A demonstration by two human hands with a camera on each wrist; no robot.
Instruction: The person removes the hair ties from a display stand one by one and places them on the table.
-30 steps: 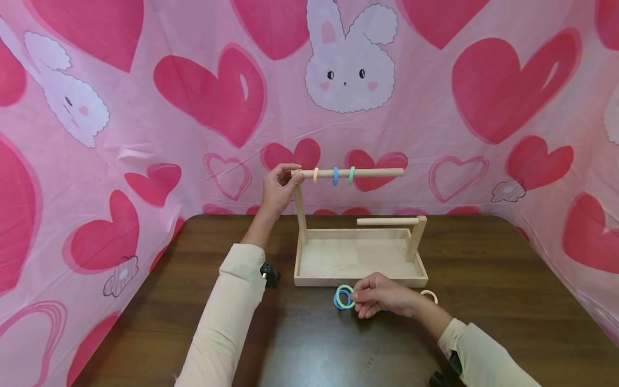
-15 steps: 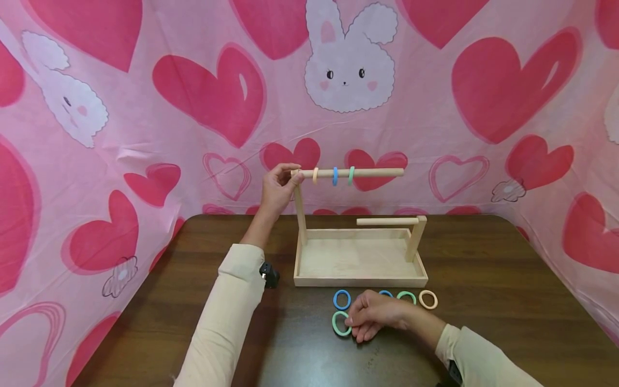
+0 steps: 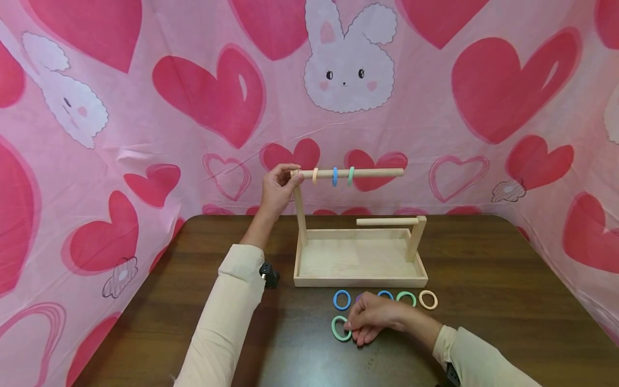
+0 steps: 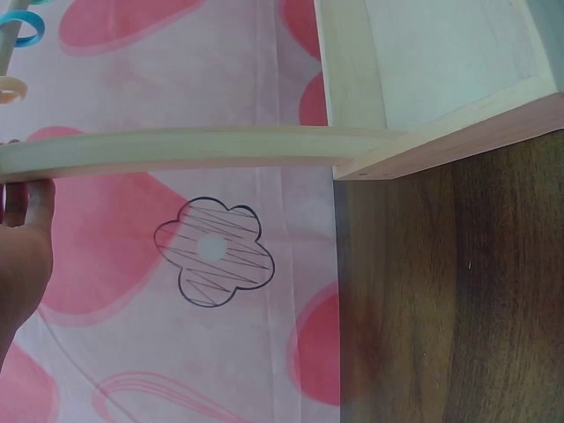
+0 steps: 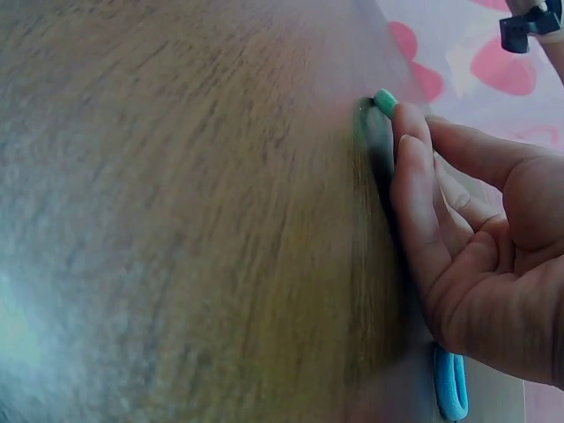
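My left hand [image 3: 279, 188] grips the left top corner of a wooden rack, where the upper rod [image 3: 377, 172] meets the tall post [image 3: 300, 215]. On that rod hang a peach ring [image 3: 315, 176], a blue ring [image 3: 335, 177] and a green ring [image 3: 351, 176]. Down at the table, in front of the rack's tray [image 3: 360, 282], my right hand [image 3: 374, 317] pinches the edge of another green ring [image 3: 340, 329] between thumb and fingertips. That ring lies at the tabletop, and its green edge [image 5: 385, 101] shows at the fingertips in the right wrist view.
Along the tray's front lie a blue ring [image 3: 342, 300], a second blue ring [image 3: 385, 294], a green ring [image 3: 407, 298] and a peach ring [image 3: 427, 300]. A purple ring [image 3: 359, 297] is mostly hidden behind my right hand. The rack's lower rod [image 3: 387, 221] holds no rings.
My right hand has brought the green ring from over the blue ring toward the table's front, most of it before the middle frame. My left hand keeps its grip on the rack.
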